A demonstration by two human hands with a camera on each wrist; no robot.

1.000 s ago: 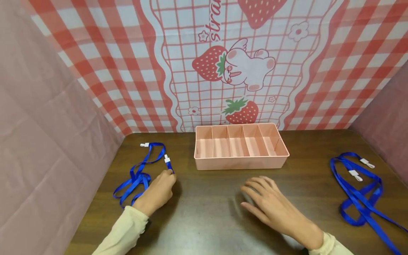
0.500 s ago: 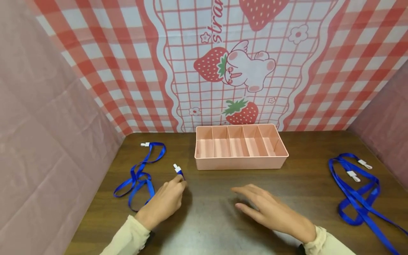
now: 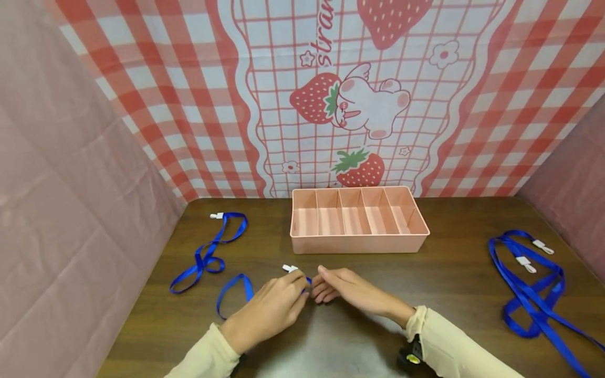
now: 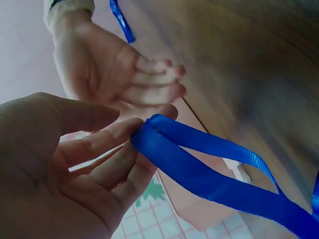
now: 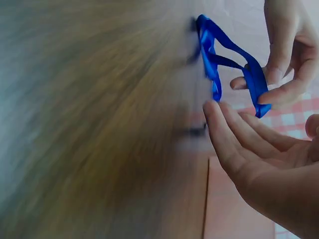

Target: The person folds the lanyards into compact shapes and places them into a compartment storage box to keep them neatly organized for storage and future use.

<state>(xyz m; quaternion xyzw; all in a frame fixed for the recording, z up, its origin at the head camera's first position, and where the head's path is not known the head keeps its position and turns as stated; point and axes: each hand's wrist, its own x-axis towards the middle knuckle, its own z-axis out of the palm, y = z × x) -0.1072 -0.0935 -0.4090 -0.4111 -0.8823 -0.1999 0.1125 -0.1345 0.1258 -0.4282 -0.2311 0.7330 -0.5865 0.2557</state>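
My left hand (image 3: 269, 307) pinches a blue lanyard (image 4: 194, 174) between thumb and fingers, over the middle of the table. A white clip (image 3: 290, 268) shows just beyond the fingertips, and a loop of blue strap (image 3: 236, 286) hangs back to the left under the hand. My right hand (image 3: 354, 294) is opposite, palm turned inward, fingers extended close to the held strap. In the right wrist view the fingers (image 5: 239, 149) of the right hand are right at the ribbon's side, holding nothing.
A pink tray (image 3: 359, 243) with several compartments stands at the back against the checked cloth (image 3: 198, 105). More blue strap (image 3: 203, 257) with a white clip lies on the left of the table. On the right lies another blue lanyard (image 3: 524, 294) with two white clips.
My left hand has drawn the blue lanyard from the left pile toward the middle. The right hand has moved left to meet it.
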